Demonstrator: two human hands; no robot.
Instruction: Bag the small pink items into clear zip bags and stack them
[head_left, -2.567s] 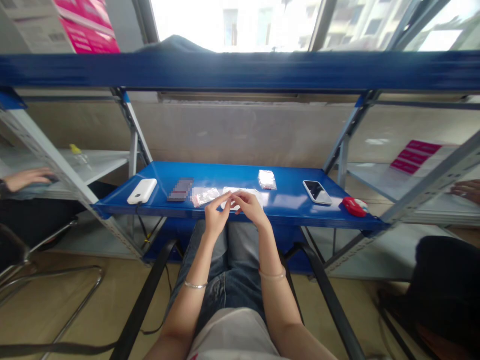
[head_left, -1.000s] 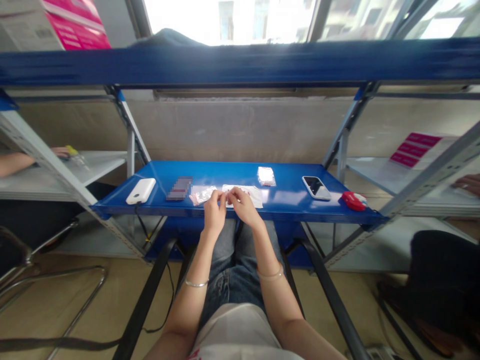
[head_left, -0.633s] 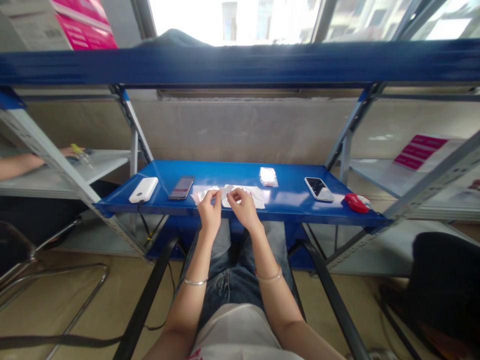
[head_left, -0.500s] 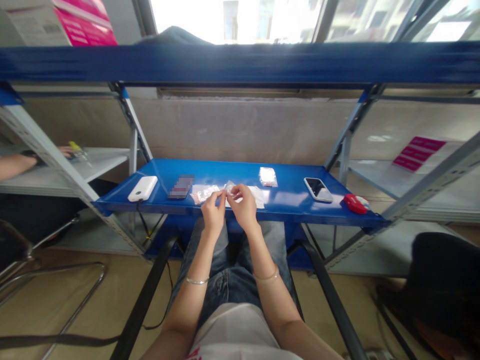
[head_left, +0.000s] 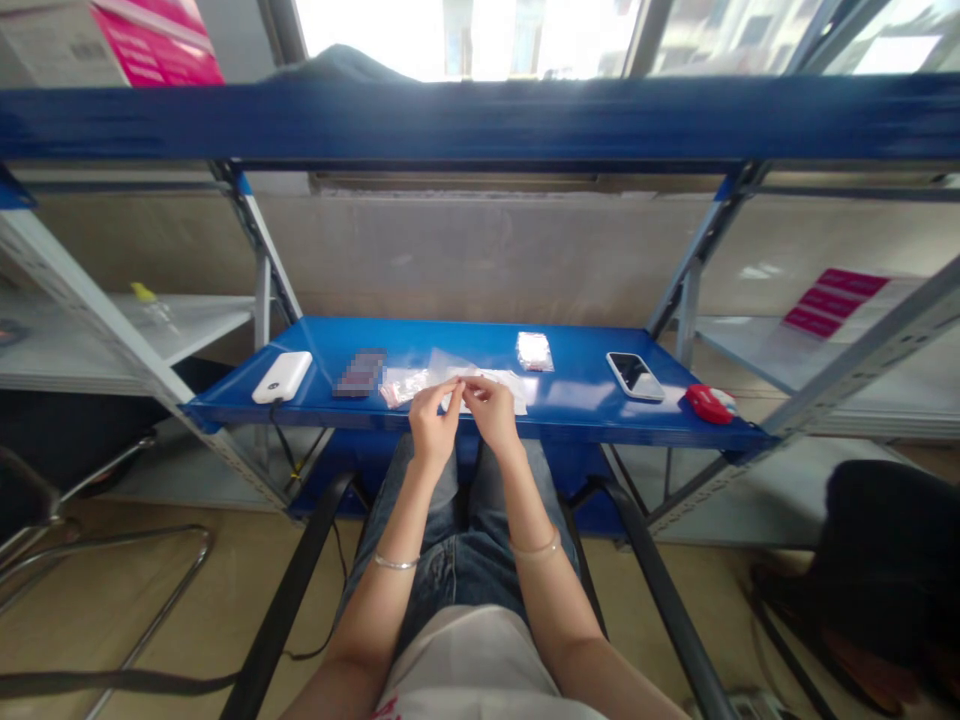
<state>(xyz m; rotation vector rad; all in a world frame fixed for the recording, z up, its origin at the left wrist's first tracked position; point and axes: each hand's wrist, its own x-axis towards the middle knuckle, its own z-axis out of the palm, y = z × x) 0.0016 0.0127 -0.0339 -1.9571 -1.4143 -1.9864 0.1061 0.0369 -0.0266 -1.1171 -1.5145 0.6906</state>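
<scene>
My left hand [head_left: 436, 420] and my right hand [head_left: 491, 412] meet at the fingertips above the front edge of the blue shelf [head_left: 420, 335]. Both are closed in a pinch on a thin, clear plastic bag [head_left: 448, 362], whose see-through film spreads out just behind the fingers. The gripped edge is mostly hidden by the fingertips. Left of my hands lies a crinkled clear packet [head_left: 405, 387] with some pinkish bits. Under and beside my right hand is a white sheet [head_left: 517, 390], partly covered by the fingers.
Farther back lies a wrapped white packet [head_left: 534, 351]. To the left are a dark blurred rectangle [head_left: 360, 374] and a white power bank [head_left: 283, 377] with a cable. To the right are a phone [head_left: 634, 376] and a red-and-white object [head_left: 711, 404]. Chair armrests flank me.
The clear bag was bunched at the fingertips and now spreads out flat behind them. Both hands have come closer together. A co-worker's arm at the far left has left the view.
</scene>
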